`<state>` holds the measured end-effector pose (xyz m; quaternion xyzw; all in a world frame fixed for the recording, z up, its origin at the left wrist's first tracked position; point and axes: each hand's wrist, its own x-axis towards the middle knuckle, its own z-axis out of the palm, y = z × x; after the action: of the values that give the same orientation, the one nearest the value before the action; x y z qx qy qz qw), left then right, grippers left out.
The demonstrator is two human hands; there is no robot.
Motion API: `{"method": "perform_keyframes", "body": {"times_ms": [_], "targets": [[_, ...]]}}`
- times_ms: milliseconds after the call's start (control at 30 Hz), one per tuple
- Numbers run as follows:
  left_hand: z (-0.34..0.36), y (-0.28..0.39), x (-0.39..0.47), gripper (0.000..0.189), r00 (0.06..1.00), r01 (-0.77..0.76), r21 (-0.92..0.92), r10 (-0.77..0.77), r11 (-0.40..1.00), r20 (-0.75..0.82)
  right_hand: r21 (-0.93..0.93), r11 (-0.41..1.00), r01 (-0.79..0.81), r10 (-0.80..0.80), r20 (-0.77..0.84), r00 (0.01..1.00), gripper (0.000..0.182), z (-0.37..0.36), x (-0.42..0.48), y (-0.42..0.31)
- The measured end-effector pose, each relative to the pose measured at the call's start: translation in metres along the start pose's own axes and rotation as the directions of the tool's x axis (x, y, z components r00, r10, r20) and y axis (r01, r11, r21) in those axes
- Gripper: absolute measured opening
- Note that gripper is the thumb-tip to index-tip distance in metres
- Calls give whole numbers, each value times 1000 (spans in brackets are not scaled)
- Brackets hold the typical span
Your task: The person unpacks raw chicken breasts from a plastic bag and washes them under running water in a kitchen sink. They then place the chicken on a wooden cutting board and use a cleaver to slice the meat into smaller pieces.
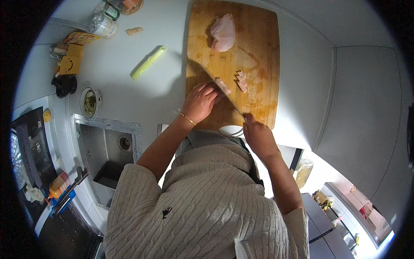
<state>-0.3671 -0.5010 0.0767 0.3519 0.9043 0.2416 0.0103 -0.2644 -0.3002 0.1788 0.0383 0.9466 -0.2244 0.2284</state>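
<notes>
A wooden cutting board [262,61] lies before me on the pale counter. My right hand [257,134] is closed round the handle of a kitchen knife [232,105], whose blade slants away to the upper left. Just left of the blade, my left hand [202,98] presses on a piece of raw meat, mostly hidden under the fingers. A strip of raw meat [222,85] lies along the blade. Several cut pieces [241,81] rest to the right of it. A larger raw piece, apparently chicken breast [223,33], sits at the board's far end.
Left of the board lies a length of green vegetable stalk [148,62], with a small tan piece [134,30] farther back. A bowl [90,102] with greenish contents stands near the steel sink [93,137]. Jars [103,26] line the back left. A white bowl-like rim [231,130] shows below the board.
</notes>
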Motion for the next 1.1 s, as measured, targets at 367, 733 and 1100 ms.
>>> {"method": "perform_keyframes", "body": {"times_ms": [367, 733, 1100], "targets": [[-1, 1, -4, 28, 999, 22, -73, -24, 997, -30, -46, 991, 128, -132, -78, 988, 30, 20, 27, 11], [5, -2, -6, 29, 993, -6, -50, 0, 999, -117, 12, 1000, 11, -10, -83, 997, 26, -15, 1, 6], [5, -2, -8, 23, 994, -31, 1, 31, 1000, -103, 107, 992, 65, -66, 5, 998, 27, 9, 15, 1]]}}
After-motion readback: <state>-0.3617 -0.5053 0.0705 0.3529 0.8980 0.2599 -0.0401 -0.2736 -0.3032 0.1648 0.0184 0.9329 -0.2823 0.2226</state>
